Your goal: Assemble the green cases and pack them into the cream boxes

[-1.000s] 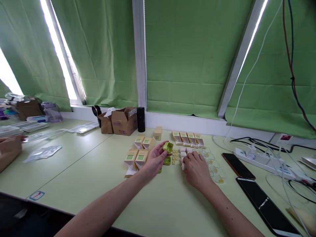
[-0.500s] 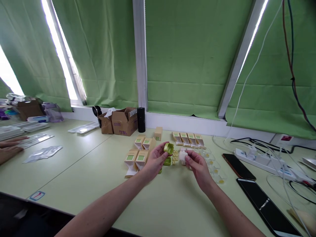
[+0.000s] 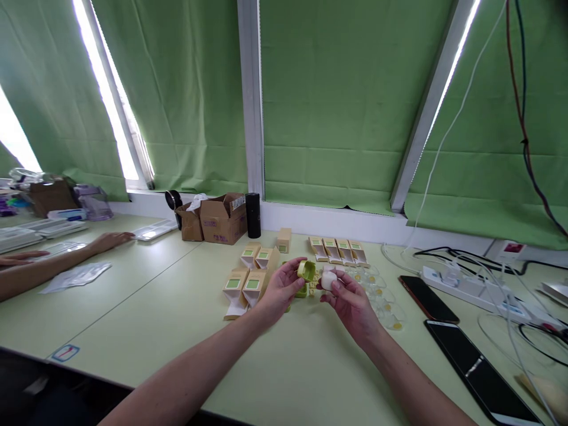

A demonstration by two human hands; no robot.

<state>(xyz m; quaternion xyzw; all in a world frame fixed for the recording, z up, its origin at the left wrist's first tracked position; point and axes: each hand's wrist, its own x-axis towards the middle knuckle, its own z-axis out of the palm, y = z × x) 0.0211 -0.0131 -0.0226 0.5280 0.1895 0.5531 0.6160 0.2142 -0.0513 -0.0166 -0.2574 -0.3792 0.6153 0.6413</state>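
Observation:
In my left hand [image 3: 280, 291] is a small green case [image 3: 307, 271], its hollow side turned to the right. My right hand [image 3: 352, 303] pinches a small white rounded block [image 3: 328, 280] a short way from the case, the two apart. Beneath, another green case [image 3: 302, 291] lies on the table, partly covered by my left hand. Small yellowish pieces [image 3: 312, 290] lie between my hands. Several open kraft boxes [image 3: 254, 284] with green labels stand left of my left hand. Right of my right hand lie several clear plastic pieces [image 3: 386, 299] with yellow spots.
More kraft boxes [image 3: 339, 251] stand at the back, near a black cylinder [image 3: 253, 216] and cardboard cartons [image 3: 223, 219]. Two phones [image 3: 477, 367] and a power strip [image 3: 477, 290] with cables lie right. Another person's hand [image 3: 110, 240] reaches over the table at left, by white trays [image 3: 155, 230].
The green case in my left hand has tilted toward the right. My right hand has turned the white block slightly. The other person's arm has stretched out toward the white trays.

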